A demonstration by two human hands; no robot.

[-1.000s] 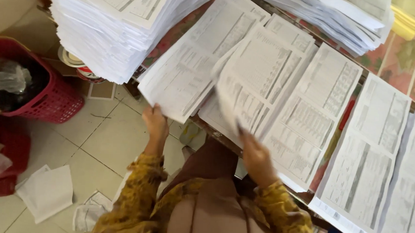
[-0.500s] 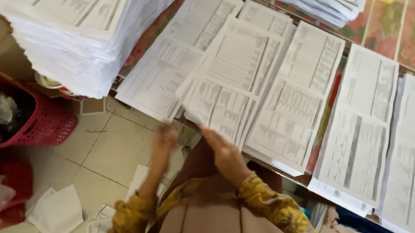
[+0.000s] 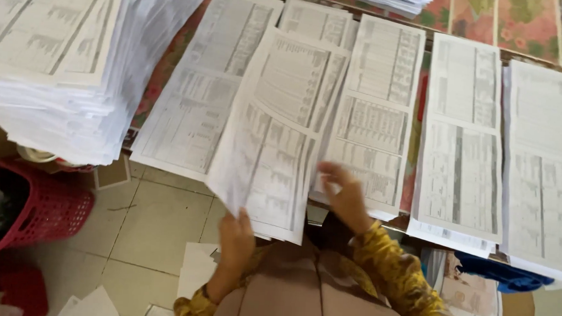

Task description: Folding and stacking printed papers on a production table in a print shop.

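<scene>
My left hand (image 3: 236, 238) grips the lower edge of a large printed sheet (image 3: 276, 132), which lies slanted over the stacks at the table's near edge. My right hand (image 3: 345, 195) hovers with fingers apart just right of that sheet, above the bottom of a printed stack (image 3: 382, 86). Another printed stack (image 3: 191, 116) lies partly under the sheet's left side. Yellow patterned sleeves cover both my forearms.
A tall pile of paper (image 3: 57, 72) fills the upper left. Two more printed stacks (image 3: 462, 140) (image 3: 543, 163) lie to the right on the floral tablecloth (image 3: 489, 18). A red basket (image 3: 45, 211) stands on the tiled floor beside loose papers (image 3: 91, 304).
The sheet has come down from mid-air onto the stacks. My right hand has let go of it and moved right; my left hand still holds its lower edge.
</scene>
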